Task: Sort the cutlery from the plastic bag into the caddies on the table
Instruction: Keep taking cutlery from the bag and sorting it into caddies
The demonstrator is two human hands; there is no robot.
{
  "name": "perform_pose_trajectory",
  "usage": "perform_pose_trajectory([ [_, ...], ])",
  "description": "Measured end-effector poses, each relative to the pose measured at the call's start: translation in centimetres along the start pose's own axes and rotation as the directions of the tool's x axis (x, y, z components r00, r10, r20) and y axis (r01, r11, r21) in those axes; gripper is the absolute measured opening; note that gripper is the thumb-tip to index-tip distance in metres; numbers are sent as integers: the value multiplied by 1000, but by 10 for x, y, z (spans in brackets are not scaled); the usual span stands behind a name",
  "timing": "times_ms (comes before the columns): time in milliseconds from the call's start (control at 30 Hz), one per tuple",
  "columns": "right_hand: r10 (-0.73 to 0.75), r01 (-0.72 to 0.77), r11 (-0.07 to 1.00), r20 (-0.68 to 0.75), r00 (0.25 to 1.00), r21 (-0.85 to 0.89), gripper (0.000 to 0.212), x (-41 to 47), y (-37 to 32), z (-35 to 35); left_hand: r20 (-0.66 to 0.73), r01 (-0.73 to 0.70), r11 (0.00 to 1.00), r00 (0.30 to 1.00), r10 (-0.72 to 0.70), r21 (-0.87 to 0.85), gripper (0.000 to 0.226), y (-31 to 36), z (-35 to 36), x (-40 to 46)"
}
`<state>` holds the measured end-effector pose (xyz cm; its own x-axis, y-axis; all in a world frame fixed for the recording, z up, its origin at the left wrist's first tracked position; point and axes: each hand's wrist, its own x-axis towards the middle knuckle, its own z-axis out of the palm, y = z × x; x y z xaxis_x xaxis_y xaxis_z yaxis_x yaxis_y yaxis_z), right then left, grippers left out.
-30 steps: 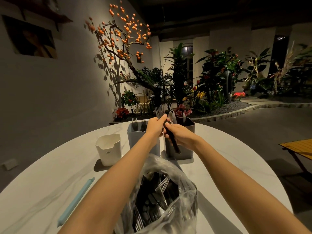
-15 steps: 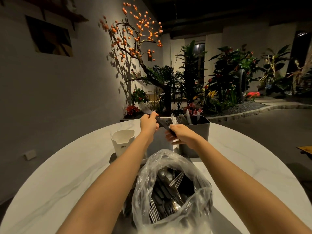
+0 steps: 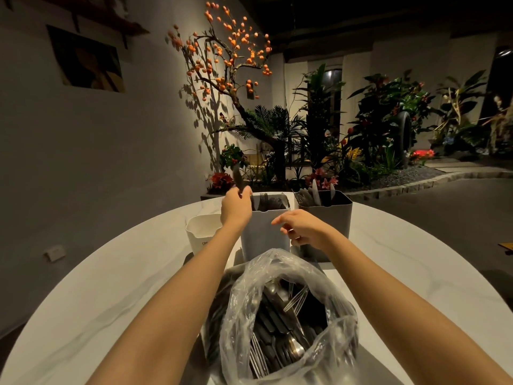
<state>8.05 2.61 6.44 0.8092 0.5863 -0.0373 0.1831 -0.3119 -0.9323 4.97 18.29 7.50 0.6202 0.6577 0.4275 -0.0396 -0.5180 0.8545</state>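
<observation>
A clear plastic bag (image 3: 280, 323) full of dark-handled cutlery sits open at the near edge of the round white table (image 3: 111, 273). Behind it stand three caddies: a small white one (image 3: 201, 234), a light grey one (image 3: 263, 237) holding forks, and a dark grey one (image 3: 337, 215) holding several pieces. My left hand (image 3: 236, 208) grips a piece of cutlery (image 3: 238, 177) upright, its blurred end sticking up, above the gap between the white and light grey caddies. My right hand (image 3: 301, 226) hovers in front of the two grey caddies, fingers loosely curled, holding nothing.
An indoor garden bed with a branch of orange fruits, palms and flowers (image 3: 277, 140) lies beyond the table's far edge. A grey wall (image 3: 97, 162) rises on the left. A wooden bench corner (image 3: 506, 247) shows at far right.
My right hand has let go of the cutlery piece and drawn back toward me. My left hand has carried the piece leftward and turned it upright. The camera has shifted.
</observation>
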Motion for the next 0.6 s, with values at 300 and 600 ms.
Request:
perform_pose_trajectory([
  [300,-33,26,998,118,992,59,44,6,0,4,43,-153,979,988,148,137,16,-5,-1,-4],
  [600,-66,59,995,102,993,77,23,16,-6,25,102,-134,991,985,136,-24,40,-16,-13,-16],
])
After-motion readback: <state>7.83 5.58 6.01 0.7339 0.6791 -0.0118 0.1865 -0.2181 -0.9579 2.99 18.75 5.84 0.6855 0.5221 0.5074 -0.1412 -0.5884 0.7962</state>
